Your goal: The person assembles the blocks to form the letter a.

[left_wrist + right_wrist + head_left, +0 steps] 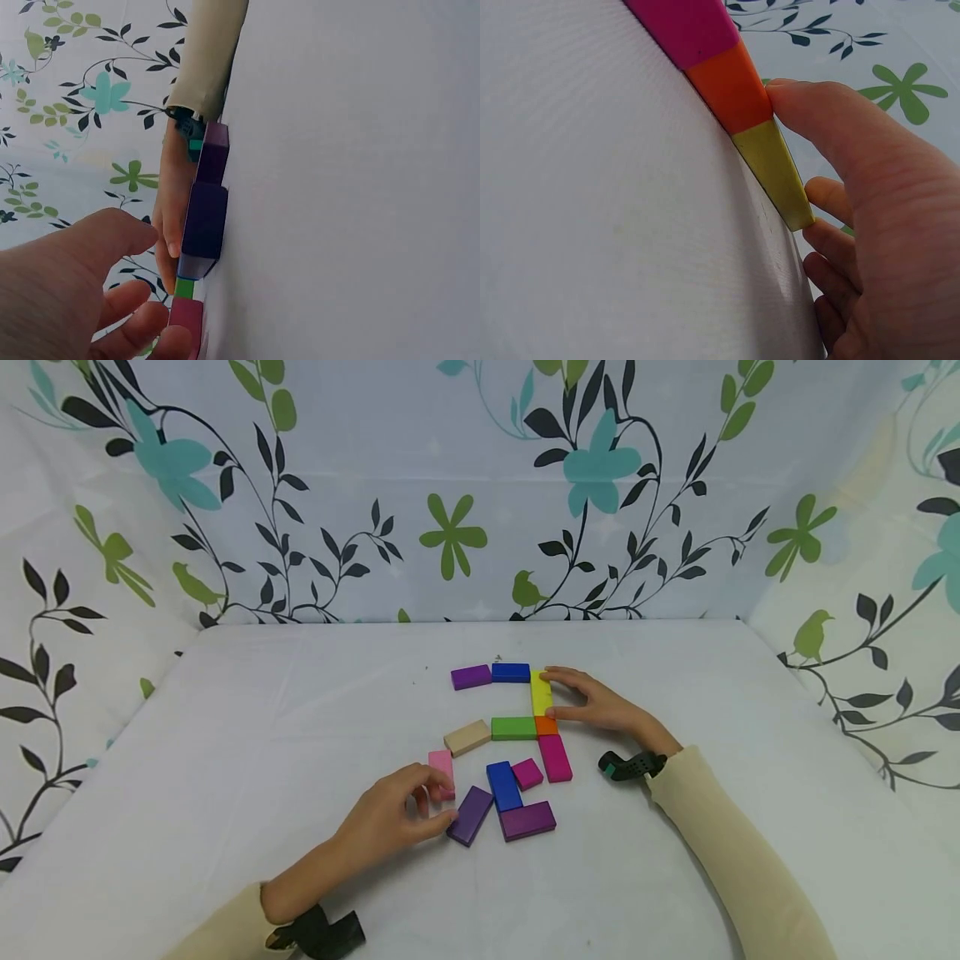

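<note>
Coloured blocks lie on the white table in a bent row. My right hand (600, 703) reaches in from the right: its index finger touches the far end of the yellow block (541, 695), and its thumb rests by the orange block (547, 726). In the right wrist view the thumb tip meets the orange block (731, 88), fingertips at the end of the yellow block (776, 172). My left hand (390, 806) touches the pink block (440, 764) with its fingers. Its thumb lies beside the purple block (471, 816); whether they touch I cannot tell.
Beyond the hands lie a violet block (471, 677), a blue block (511, 672), a green block (513, 728) and a beige block (467, 737). Nearer are magenta blocks (555, 758), another blue block (503, 787) and a dark purple block (528, 821). A patterned curtain (337, 485) stands behind.
</note>
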{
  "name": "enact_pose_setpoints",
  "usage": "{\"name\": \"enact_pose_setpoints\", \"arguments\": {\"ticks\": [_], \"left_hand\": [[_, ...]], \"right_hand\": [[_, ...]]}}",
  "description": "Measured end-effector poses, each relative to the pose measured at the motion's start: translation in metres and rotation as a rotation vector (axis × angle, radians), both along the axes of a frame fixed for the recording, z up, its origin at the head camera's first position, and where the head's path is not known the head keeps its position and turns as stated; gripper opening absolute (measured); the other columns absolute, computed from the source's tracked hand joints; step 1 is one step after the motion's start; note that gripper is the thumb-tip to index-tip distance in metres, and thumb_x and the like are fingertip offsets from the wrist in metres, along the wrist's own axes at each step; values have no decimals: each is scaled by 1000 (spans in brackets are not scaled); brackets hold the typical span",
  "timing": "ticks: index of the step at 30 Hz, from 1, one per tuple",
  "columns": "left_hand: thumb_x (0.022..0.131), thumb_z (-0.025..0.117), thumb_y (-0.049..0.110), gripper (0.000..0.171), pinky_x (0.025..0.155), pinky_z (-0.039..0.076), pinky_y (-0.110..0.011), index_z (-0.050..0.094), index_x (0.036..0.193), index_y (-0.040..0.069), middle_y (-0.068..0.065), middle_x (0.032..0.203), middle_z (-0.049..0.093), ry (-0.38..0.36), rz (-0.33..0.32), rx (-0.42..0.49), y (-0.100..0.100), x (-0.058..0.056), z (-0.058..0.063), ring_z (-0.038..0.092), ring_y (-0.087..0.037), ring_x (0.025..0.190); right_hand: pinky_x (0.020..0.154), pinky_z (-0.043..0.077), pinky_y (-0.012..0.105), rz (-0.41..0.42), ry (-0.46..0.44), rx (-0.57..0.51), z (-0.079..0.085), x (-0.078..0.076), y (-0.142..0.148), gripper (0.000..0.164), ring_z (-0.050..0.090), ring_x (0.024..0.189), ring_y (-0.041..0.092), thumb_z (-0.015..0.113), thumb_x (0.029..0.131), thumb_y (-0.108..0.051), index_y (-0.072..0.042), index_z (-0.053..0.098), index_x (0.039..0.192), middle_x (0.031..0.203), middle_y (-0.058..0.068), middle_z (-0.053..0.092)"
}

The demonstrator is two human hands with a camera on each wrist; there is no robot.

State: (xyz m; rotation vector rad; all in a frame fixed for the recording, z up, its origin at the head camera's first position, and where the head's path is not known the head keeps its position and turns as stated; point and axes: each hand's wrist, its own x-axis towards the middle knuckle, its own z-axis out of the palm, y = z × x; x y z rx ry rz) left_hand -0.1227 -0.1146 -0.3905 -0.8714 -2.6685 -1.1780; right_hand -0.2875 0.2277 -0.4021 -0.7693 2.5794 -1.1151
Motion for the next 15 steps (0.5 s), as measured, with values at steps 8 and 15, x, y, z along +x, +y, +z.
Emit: {"name": "enact_pose_setpoints", "arguments": {"ticks": [8,15], "left_hand": [[77,83,34,31,64,48,-19,67,97,17,12,82,58,-2,46,-114,5,9,-2,53,-1,73],[74,82,47,37,65,47,-19,66,94,21,15,80,55,1,60,-194,7,12,-1,51,0,75]], "right_hand": [[114,13,62,0,-5,-2,1,0,0,69,13,148,34,69,90,-31,-14,39,150,161,9,22],[114,13,62,-7,-18,-3,0,-1,0,69,13,148,33,70,90,-30,-14,39,149,161,9,21]]}}
